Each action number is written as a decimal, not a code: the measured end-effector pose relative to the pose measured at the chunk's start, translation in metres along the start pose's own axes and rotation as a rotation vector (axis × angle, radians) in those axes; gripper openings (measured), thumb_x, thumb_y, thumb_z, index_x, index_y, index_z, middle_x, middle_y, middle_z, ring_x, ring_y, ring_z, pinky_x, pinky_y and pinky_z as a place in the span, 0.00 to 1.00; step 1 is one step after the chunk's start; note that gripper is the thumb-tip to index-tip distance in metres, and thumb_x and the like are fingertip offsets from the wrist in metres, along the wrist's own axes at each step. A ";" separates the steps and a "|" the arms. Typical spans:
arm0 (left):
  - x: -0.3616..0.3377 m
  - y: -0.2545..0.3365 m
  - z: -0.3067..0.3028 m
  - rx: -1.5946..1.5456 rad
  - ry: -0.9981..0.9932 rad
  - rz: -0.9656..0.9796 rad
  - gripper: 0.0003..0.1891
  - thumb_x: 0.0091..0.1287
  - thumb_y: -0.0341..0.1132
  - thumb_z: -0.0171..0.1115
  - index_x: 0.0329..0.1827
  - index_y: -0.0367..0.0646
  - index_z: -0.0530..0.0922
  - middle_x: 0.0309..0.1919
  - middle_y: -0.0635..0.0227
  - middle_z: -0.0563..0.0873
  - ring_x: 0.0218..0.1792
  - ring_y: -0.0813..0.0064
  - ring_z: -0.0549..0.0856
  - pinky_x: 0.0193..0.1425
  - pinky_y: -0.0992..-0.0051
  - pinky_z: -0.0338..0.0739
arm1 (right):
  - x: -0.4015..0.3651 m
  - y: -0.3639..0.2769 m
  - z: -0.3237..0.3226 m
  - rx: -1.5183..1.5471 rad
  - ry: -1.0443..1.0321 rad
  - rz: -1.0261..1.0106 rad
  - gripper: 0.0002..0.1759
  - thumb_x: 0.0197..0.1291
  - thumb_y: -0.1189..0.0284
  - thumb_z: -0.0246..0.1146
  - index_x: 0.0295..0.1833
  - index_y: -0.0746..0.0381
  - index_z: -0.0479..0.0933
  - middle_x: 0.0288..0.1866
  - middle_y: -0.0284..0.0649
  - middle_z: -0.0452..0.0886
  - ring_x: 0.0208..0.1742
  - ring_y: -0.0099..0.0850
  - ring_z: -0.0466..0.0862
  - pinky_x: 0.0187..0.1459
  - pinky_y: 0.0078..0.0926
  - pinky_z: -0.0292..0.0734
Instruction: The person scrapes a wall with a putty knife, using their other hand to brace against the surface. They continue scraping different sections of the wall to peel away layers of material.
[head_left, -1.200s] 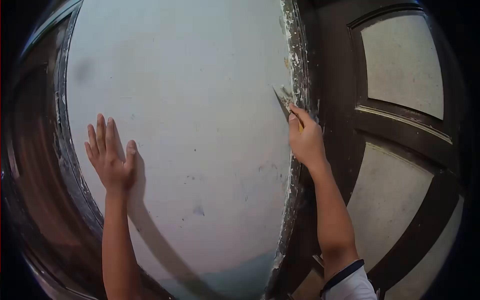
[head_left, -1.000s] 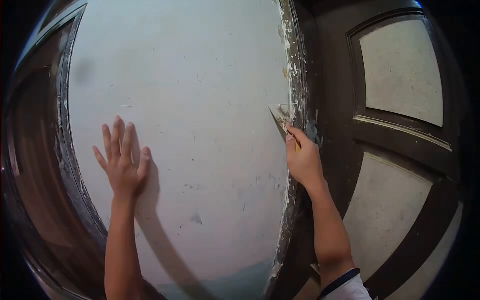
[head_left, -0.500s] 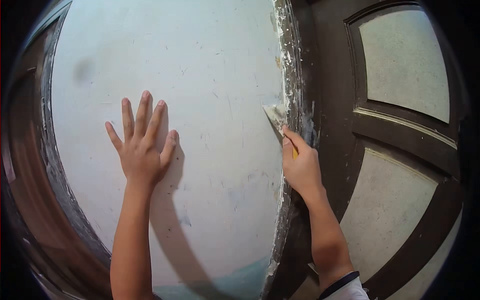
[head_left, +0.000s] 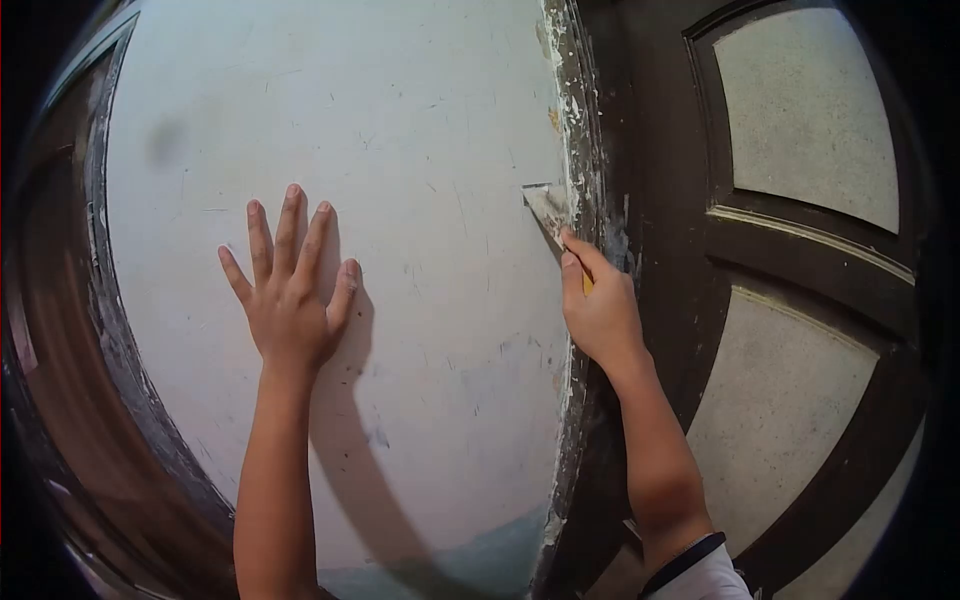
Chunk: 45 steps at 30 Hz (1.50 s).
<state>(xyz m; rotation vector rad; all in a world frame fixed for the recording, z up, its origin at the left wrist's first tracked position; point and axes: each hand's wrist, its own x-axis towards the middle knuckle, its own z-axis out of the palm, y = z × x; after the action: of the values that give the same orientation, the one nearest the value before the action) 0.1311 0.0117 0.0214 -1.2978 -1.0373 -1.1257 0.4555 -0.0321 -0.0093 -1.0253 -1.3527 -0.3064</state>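
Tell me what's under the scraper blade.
The scraper blade lies against the pale wall, beside the flaking frame edge. The patch beneath it is covered; the right hand hides most of its handle.

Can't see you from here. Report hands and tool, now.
Left hand open, flat on white wall. Right hand shut on scraper, blade at wall's flaking right edge. Nothing blocking the blade.
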 end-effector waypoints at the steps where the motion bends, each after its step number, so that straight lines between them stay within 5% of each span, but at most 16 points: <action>1: 0.000 0.000 0.000 -0.020 0.002 -0.007 0.31 0.75 0.55 0.59 0.82 0.68 0.75 0.88 0.78 0.64 0.90 0.60 0.53 0.88 0.35 0.33 | -0.006 0.001 0.000 -0.010 -0.008 -0.007 0.21 0.78 0.66 0.58 0.69 0.60 0.83 0.40 0.62 0.88 0.42 0.59 0.90 0.47 0.46 0.84; 25: -0.003 -0.002 -0.003 -0.029 -0.021 0.010 0.32 0.76 0.53 0.59 0.84 0.66 0.72 0.89 0.78 0.62 0.90 0.60 0.52 0.88 0.35 0.34 | 0.015 -0.008 0.004 -0.061 0.048 -0.019 0.22 0.78 0.62 0.56 0.68 0.57 0.84 0.47 0.59 0.89 0.51 0.62 0.88 0.58 0.51 0.83; 45: -0.006 -0.004 -0.004 -0.074 -0.023 0.016 0.32 0.74 0.54 0.60 0.82 0.66 0.74 0.88 0.77 0.63 0.90 0.60 0.53 0.89 0.37 0.34 | 0.007 -0.029 -0.013 -0.185 -0.061 0.061 0.22 0.80 0.62 0.56 0.67 0.61 0.84 0.57 0.57 0.89 0.60 0.59 0.87 0.63 0.45 0.82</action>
<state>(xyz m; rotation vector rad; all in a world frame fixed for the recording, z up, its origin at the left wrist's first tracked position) 0.1255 0.0077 0.0162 -1.3787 -1.0086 -1.1483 0.4456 -0.0555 0.0105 -1.2357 -1.3637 -0.3621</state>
